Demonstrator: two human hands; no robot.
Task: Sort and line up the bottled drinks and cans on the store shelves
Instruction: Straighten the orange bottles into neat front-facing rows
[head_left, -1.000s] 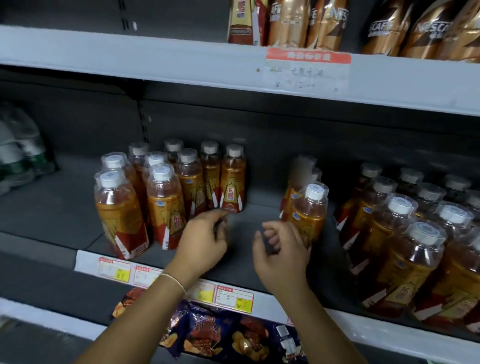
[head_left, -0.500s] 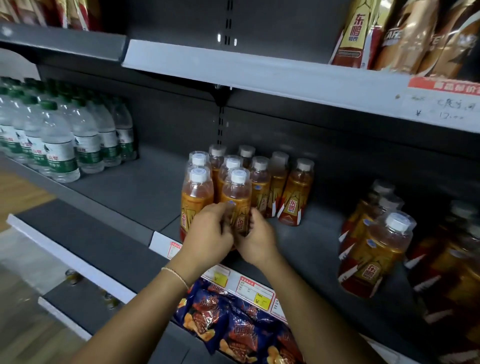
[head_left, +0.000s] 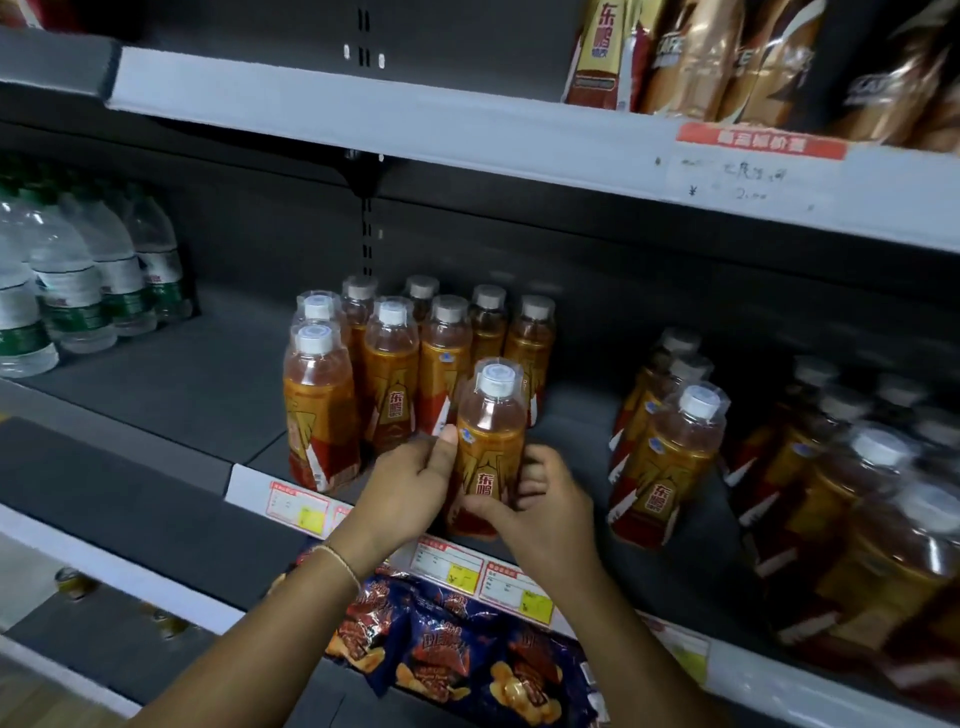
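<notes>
An orange drink bottle (head_left: 488, 441) with a white cap stands at the front edge of the dark middle shelf (head_left: 197, 384). My left hand (head_left: 410, 483) grips its left side, thumb on the label. My right hand (head_left: 540, 504) holds its lower right side with curled fingers. Just behind and to the left stands a tight cluster of the same orange bottles (head_left: 395, 364). A second group of these bottles (head_left: 670, 452) stands to the right, and more of them (head_left: 857, 509), blurred, fill the far right.
Clear water bottles with green labels (head_left: 78, 291) stand at the far left of the shelf. The shelf above (head_left: 467, 124) carries gold coffee bottles (head_left: 753, 57). Price tags (head_left: 452, 564) line the shelf edge. Blue snack bags (head_left: 457, 660) lie on the shelf below.
Both hands reached left to the cluster, took one bottle from its front and brought it out to the right at the shelf's front edge. The view swung left.
</notes>
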